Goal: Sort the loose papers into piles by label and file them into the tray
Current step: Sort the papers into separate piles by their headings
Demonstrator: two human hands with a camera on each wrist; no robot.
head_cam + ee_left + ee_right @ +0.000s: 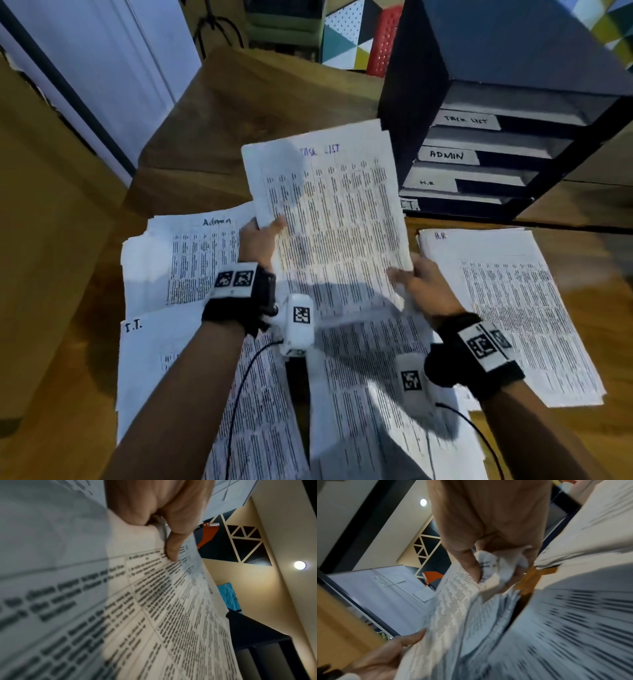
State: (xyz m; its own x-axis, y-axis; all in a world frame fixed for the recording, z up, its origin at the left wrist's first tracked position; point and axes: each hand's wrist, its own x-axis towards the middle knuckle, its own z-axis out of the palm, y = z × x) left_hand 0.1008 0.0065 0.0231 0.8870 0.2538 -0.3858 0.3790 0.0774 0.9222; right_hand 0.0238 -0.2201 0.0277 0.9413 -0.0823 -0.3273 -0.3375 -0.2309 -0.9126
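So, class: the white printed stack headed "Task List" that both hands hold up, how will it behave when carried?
The white printed "Task List" stack is probably floppy: its lower edge sags between the left hand and right hand. Likely light. Its sheets fan apart at the right fingers, so some may slip.

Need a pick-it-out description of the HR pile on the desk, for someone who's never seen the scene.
Start at the black filing tray at the desk's far right. On the wooden desk just in front of it lies the HR pile, right of the right hand. It alone has "H.R" handwritten at its top left corner; the other piles read Admin, I.T. or Task List.
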